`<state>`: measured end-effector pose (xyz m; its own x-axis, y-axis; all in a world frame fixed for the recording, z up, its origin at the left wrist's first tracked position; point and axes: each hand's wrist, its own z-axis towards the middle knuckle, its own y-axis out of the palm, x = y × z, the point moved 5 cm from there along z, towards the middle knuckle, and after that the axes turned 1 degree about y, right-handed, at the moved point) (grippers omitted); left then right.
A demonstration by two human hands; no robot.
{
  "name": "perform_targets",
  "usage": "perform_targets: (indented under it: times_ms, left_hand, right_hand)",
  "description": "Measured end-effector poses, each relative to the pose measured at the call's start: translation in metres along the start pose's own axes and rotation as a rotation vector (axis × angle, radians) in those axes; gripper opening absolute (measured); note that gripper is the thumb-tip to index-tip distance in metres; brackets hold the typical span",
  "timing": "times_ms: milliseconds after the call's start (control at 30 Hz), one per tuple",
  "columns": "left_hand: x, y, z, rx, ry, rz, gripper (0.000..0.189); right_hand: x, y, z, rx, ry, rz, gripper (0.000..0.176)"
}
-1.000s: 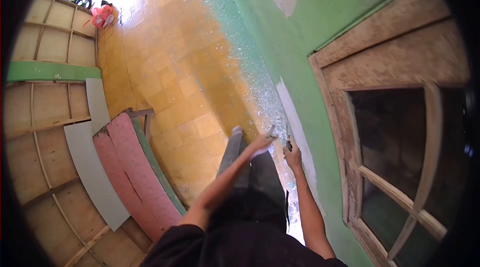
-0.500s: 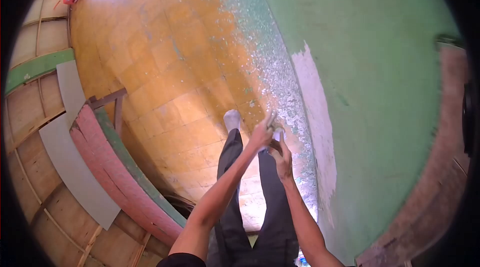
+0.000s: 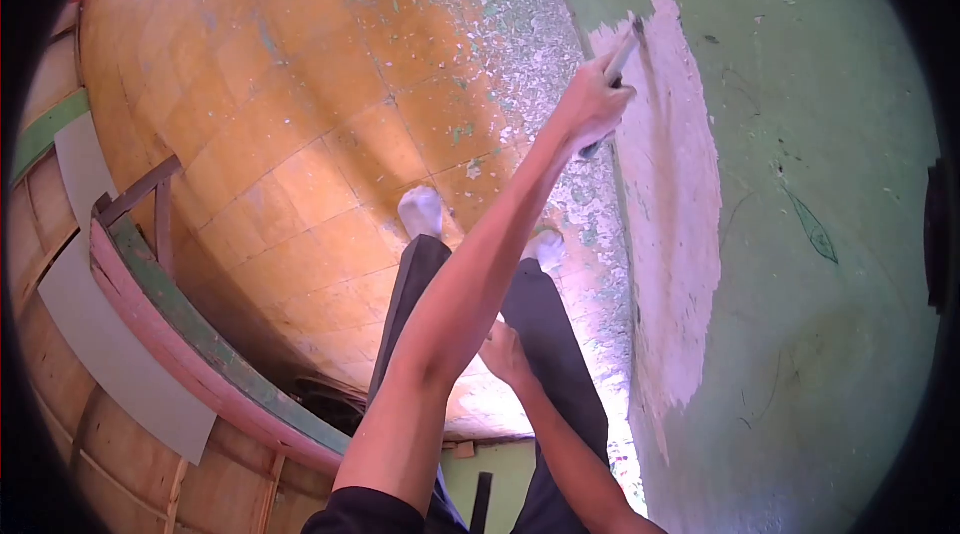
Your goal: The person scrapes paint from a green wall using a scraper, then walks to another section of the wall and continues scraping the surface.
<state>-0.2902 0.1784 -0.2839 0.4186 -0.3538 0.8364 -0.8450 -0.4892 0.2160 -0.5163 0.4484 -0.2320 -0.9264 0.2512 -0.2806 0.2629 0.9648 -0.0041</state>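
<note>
My left hand [image 3: 592,106] reaches up to the wall, closed around a scraper [image 3: 622,56]. The scraper's greyish flat part points up toward the top of a pale bare patch [image 3: 670,184], where the green paint is off. Its dark tip is at the wall surface, though exact contact is hard to see. A bit of the handle shows below my fist. My right hand [image 3: 506,352] hangs low in front of my thigh with curled fingers. A small whitish bit shows at its fingertips; I cannot make out what it is.
Paint flakes [image 3: 530,64] cover the tiled floor [image 3: 290,164] along the foot of the green wall [image 3: 800,114]. My socked feet [image 3: 421,211] stand by them. To the left are a pink and green wooden piece [image 3: 190,359], a grey panel [image 3: 120,359] and wooden panelling.
My hands were together in front of my legs. My left hand has gone up and right to the wall with the scraper, while my right hand has dropped lower. The view has shifted toward the wall.
</note>
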Motion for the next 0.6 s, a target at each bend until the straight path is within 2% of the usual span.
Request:
perform_targets:
  times_ms: [100,200,233,333,400,467,533,567,600]
  left_hand:
    - [-0.003,0.016,-0.031,-0.069,-0.073,-0.013,0.064]
    - [0.001,0.014,-0.021,-0.057,-0.02,0.069,0.064]
    - [0.006,0.009,-0.013,-0.064,-0.078,0.098,0.065]
    - [0.005,0.003,-0.003,-0.063,0.098,0.157,0.065]
    - [0.005,0.013,-0.008,-0.038,0.043,0.118,0.066]
    - [0.007,0.022,-0.016,-0.021,0.023,0.086,0.065]
    - [0.007,0.021,-0.019,-0.032,-0.037,0.053,0.064]
    - [0.005,0.019,-0.016,-0.043,-0.102,0.029,0.064]
    - [0.006,0.012,-0.009,-0.072,-0.072,0.033,0.063]
  right_hand:
    - [-0.001,0.001,0.002,-0.057,-0.022,-0.032,0.055]
    - [0.011,0.008,0.007,-0.049,-0.042,-0.055,0.054]
    - [0.014,0.011,0.008,-0.063,-0.02,-0.038,0.054]
    - [0.011,0.013,0.007,-0.096,0.012,-0.015,0.052]
    - [0.001,0.007,0.003,-0.094,-0.009,-0.034,0.052]
    - [0.04,0.023,0.014,-0.056,-0.198,-0.103,0.052]
    - [0.028,0.016,0.017,-0.047,-0.215,-0.108,0.051]
    - [0.028,0.013,0.018,-0.058,-0.137,-0.082,0.051]
    - [0.014,0.006,0.014,-0.073,-0.05,-0.05,0.051]
